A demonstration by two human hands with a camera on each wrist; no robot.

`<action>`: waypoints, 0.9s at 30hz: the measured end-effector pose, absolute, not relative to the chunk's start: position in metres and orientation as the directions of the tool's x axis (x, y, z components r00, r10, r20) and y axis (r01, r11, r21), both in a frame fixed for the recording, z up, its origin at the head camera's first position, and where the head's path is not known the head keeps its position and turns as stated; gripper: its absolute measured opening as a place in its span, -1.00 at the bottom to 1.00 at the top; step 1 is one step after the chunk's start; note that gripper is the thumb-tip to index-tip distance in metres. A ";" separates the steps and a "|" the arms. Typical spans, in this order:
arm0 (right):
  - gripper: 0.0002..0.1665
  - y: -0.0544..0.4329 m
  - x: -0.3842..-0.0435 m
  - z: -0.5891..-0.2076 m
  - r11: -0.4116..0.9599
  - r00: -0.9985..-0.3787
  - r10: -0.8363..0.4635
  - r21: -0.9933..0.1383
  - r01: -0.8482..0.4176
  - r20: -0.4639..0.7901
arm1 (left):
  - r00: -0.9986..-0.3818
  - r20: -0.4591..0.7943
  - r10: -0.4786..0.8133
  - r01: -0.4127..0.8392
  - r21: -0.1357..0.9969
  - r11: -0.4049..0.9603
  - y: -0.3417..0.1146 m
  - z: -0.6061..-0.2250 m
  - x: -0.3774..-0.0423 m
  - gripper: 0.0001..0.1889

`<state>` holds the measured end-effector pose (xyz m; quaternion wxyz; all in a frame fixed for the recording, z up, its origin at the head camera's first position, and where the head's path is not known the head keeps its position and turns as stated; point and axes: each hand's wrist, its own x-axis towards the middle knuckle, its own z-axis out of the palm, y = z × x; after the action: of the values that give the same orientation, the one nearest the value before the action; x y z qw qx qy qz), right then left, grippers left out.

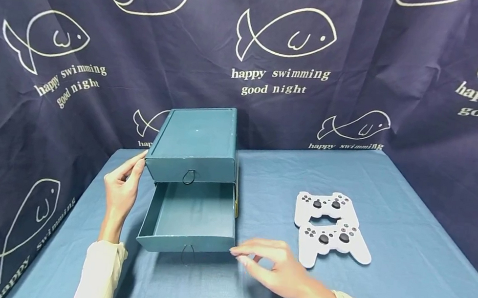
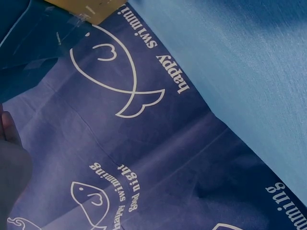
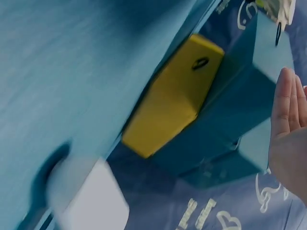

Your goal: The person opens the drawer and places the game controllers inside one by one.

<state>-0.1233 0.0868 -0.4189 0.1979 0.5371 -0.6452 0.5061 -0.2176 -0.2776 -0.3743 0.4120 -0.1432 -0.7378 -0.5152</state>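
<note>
A teal drawer box (image 1: 196,132) stands on the table, its upper drawer front (image 1: 214,168) in place and the drawer (image 1: 198,213) below pulled far out and empty. My left hand (image 1: 121,187) touches the box's upper left front corner with fingertips and thumb; the left wrist view catches only part of that hand (image 2: 12,158) at its edge. Beside the open drawer's right front corner is my right hand (image 1: 276,266), its fingers (image 3: 284,100) extended and fingertips at the corner. Both drawers have thin dark loop pulls.
Two white game controllers (image 1: 325,205) lie one in front of the other to the right of the box. A yellow drawer (image 3: 172,100) shows low in the box. Dark blue cloth (image 1: 279,109) with fish prints hangs behind the blue-covered table (image 1: 271,172).
</note>
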 end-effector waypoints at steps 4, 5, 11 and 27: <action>-0.63 0.107 -0.127 -0.417 -0.009 -0.426 -0.452 -0.481 -0.876 0.784 | -0.622 0.753 -0.214 0.633 0.644 0.430 -0.277 -0.373 -0.218 -0.71; -0.62 0.113 -0.128 -0.416 0.016 -0.451 -0.438 -0.494 -0.869 0.778 | -0.623 0.753 -0.214 0.632 0.645 0.430 -0.277 -0.373 -0.218 -0.71; -0.62 0.148 -0.137 -0.414 0.196 -0.597 -0.332 -0.565 -0.801 0.730 | -0.626 0.750 -0.213 0.631 0.648 0.426 -0.278 -0.374 -0.218 -0.71; -0.72 0.220 -0.159 -0.418 0.456 -0.754 -0.065 -0.653 -0.605 0.654 | -0.613 0.761 -0.213 0.646 0.638 0.419 -0.279 -0.374 -0.219 -0.70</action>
<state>-0.1586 0.2196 -0.4184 0.2825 0.2078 -0.8052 0.4782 -0.2193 -0.2786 -0.3745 0.4146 -0.1478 -0.7332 -0.5183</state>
